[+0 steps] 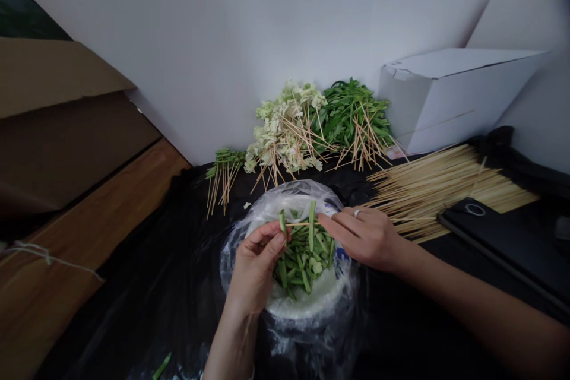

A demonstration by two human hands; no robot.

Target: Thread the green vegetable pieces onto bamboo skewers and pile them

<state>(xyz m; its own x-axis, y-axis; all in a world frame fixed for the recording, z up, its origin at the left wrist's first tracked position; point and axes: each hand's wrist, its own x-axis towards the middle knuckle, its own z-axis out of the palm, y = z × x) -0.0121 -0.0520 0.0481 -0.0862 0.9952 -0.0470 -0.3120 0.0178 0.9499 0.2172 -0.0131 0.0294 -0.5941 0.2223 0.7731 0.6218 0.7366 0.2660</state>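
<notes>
Over the bowl, my left hand (258,255) pinches a cut green bean piece (282,221) between thumb and fingers. A thin wooden skewer (299,224) runs level from that piece toward my right hand (367,237), whose fingers are closed round its other end. Another bean piece (312,225) stands upright across the skewer, close to my right fingertips. Below both hands sits a white bowl (296,310) lined with a clear plastic bag (236,249). Many cut green bean pieces (305,267) lie heaped in it. Whether the skewer's tip passes through the left piece is hidden.
Skewered pale leafy vegetables (285,124), skewered dark greens (351,110) and a small bundle of skewered beans (227,160) lie by the wall. Loose skewers (436,181), a phone (503,243) and a white box (463,95) are at right. One bean scrap (161,366) lies front left.
</notes>
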